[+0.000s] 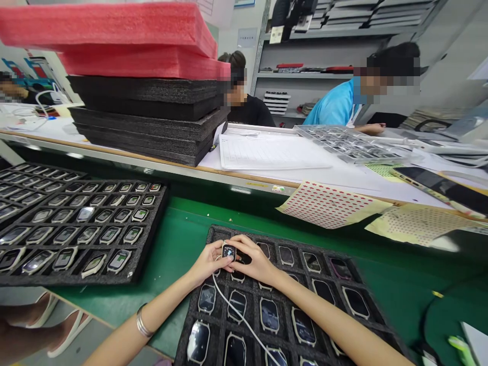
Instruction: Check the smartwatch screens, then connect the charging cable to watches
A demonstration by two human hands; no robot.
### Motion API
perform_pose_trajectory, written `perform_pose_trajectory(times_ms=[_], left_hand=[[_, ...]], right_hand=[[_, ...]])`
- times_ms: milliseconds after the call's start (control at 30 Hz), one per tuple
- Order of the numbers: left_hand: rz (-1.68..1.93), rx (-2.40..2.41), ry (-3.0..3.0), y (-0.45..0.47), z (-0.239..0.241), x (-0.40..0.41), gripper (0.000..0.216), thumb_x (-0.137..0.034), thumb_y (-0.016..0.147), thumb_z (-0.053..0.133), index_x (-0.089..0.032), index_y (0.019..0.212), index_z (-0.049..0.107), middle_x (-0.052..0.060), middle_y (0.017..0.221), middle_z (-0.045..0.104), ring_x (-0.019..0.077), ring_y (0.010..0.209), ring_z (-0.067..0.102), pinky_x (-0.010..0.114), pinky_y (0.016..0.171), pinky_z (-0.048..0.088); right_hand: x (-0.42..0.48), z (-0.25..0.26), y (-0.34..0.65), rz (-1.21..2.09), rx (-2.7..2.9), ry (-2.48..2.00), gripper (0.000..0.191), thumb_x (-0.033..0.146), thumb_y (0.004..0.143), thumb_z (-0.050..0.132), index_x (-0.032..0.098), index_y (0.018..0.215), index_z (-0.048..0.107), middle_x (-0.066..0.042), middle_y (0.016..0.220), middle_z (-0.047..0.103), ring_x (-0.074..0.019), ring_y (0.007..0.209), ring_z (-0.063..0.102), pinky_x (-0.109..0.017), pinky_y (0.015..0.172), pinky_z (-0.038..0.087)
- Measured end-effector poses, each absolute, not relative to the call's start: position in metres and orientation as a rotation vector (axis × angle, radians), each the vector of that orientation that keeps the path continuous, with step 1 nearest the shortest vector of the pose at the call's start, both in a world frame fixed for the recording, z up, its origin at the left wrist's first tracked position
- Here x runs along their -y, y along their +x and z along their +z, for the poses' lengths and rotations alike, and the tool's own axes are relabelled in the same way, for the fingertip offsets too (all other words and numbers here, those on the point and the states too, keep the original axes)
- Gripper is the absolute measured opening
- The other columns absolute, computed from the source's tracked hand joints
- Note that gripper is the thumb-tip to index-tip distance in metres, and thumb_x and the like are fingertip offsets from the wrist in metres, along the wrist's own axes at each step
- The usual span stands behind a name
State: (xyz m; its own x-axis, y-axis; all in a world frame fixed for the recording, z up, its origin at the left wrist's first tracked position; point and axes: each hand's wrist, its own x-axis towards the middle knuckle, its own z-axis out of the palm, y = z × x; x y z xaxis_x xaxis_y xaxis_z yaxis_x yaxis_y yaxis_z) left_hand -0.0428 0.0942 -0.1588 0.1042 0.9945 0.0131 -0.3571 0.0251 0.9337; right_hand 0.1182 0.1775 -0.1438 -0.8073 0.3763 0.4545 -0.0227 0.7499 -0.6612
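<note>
Both my hands meet over the far left part of a black foam tray (343, 297) that holds several smartwatch bodies in its cells. My left hand (206, 262) and my right hand (253, 259) pinch one small watch body (229, 251) between their fingertips; its screen is lit. A thin white cable (236, 312) runs from that watch toward me across the tray. A metal bangle (142, 323) sits on my left wrist.
A second black tray (148, 244) of lit watches lies to the left on the green mat (183, 229). Stacked black and pink foam (145, 86), papers (267, 152), sticker sheets (328, 203) and a clear tray (343, 142) sit on the raised shelf. Two people sit across.
</note>
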Motion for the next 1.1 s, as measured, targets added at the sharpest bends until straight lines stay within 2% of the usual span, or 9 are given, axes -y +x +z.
perform_pose_trajectory(times_ms=[267, 633, 933, 1100], left_hand=[[1.256, -0.868, 0.987, -0.0430, -0.1602, -0.0954, 0.042, -0.032, 0.076, 0.070, -0.010, 0.109, 0.055, 0.012, 0.090, 0.068, 0.0216, 0.083, 0.066, 0.029, 0.068, 0.056], [1.261, -0.917, 0.969, -0.0414, -0.1603, -0.0965, 0.043, -0.034, 0.074, 0.071, -0.011, 0.107, 0.056, 0.009, 0.086, 0.065, 0.0229, 0.086, 0.064, 0.029, 0.066, 0.057], [1.264, -0.969, 0.969, -0.0401, -0.1618, -0.0968, 0.045, -0.039, 0.072, 0.072, -0.010, 0.104, 0.057, 0.007, 0.079, 0.064, 0.0185, 0.071, 0.064, 0.029, 0.061, 0.055], [1.262, -0.996, 0.980, -0.0398, -0.1618, -0.0966, 0.044, -0.040, 0.072, 0.072, -0.011, 0.101, 0.057, 0.006, 0.080, 0.062, 0.0190, 0.074, 0.063, 0.028, 0.061, 0.055]], right_hand=[[-0.1787, -0.1451, 0.1182, 0.937, 2.359, -0.283, 0.045, 0.022, 0.084, 0.064, 0.023, 0.127, 0.051, -0.010, 0.109, 0.052, -0.0228, 0.100, 0.054, -0.037, 0.084, 0.050], [-0.1802, -0.1489, 0.1193, 0.947, 2.380, -0.290, 0.046, 0.021, 0.086, 0.062, 0.022, 0.130, 0.047, -0.010, 0.110, 0.050, -0.0223, 0.102, 0.052, -0.036, 0.086, 0.048], [-0.1788, -0.1492, 0.1185, 0.901, 2.426, -0.326, 0.048, 0.020, 0.086, 0.062, 0.022, 0.131, 0.044, -0.010, 0.111, 0.052, -0.0222, 0.101, 0.053, -0.035, 0.085, 0.049], [-0.1746, -0.1439, 0.1189, 0.818, 2.486, -0.375, 0.049, 0.021, 0.085, 0.063, 0.021, 0.130, 0.045, -0.011, 0.112, 0.051, -0.0251, 0.103, 0.051, -0.039, 0.087, 0.046]])
